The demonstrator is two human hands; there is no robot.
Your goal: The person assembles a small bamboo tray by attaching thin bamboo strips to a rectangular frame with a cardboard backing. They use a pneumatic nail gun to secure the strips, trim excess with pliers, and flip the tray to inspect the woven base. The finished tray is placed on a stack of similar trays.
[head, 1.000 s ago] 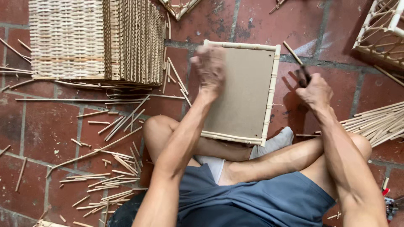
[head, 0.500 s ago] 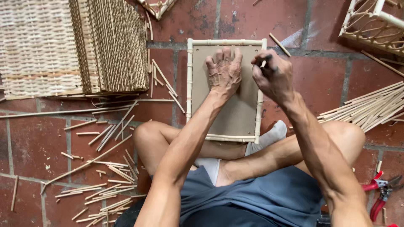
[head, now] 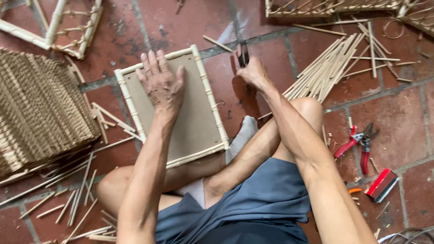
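panel (head: 192, 117): matt board, pale cane frame | floor (head: 190, 22): rough terracotta tile

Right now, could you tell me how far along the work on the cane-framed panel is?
The pale cane frame already runs round all four sides of the flat brown rectangular panel. The left hand presses flat on it; the right hand grips a small dark tool beside the frame. A bundle of loose cane sticks lies unused nearby.

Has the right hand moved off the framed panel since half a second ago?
Yes. The right hand, gripping a dark tool, was over the panel's upper right corner; now it is over the floor tiles to the panel's right.
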